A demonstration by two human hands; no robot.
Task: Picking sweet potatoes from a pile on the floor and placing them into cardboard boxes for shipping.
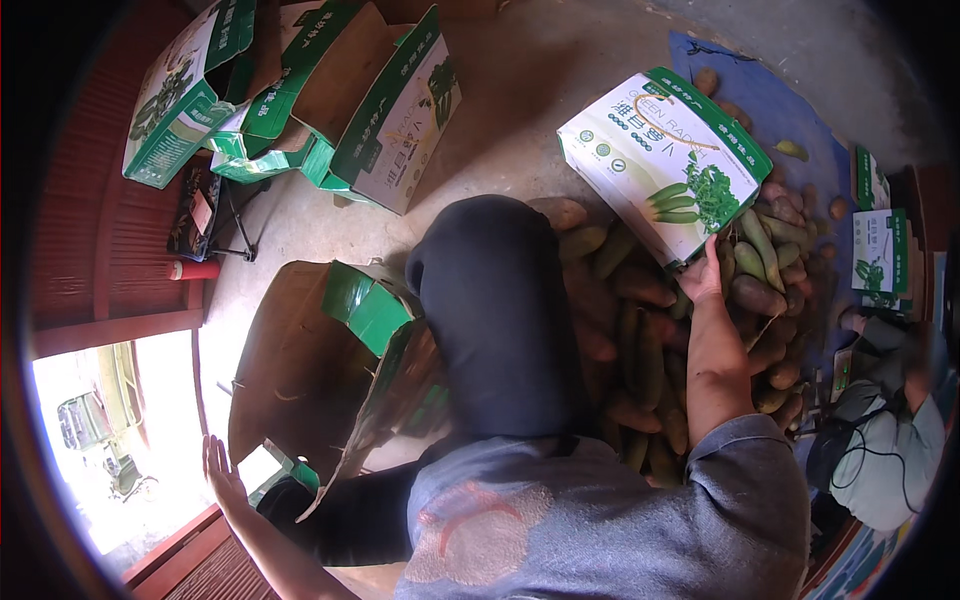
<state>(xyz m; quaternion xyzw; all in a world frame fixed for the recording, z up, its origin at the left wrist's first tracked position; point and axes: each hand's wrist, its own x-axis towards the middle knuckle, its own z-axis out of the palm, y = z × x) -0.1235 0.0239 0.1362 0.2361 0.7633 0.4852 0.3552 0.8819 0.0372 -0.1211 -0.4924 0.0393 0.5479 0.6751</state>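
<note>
A white and green carton (625, 205) with a tan cord handle and a printed radish picture is tilted over a heap of radishes at the right. My right hand (702, 276) grips its near lower edge, with the thumb on the printed face and the other fingers partly hidden. Beneath and around it lie green and reddish-brown radishes (757, 296). My left hand (222, 474) is out at the far left, fingers stretched and nothing in them. Close to that hand stands a large open carton (290, 350) with green flaps and a brown inside.
Several open cartons (390, 130) lie at the upper left by a red wall (80, 200). A blue sheet (800, 120) runs under the heap. At the right, more cartons (878, 250) stand near another person (880, 450). A bright doorway (110, 430) is at the lower left.
</note>
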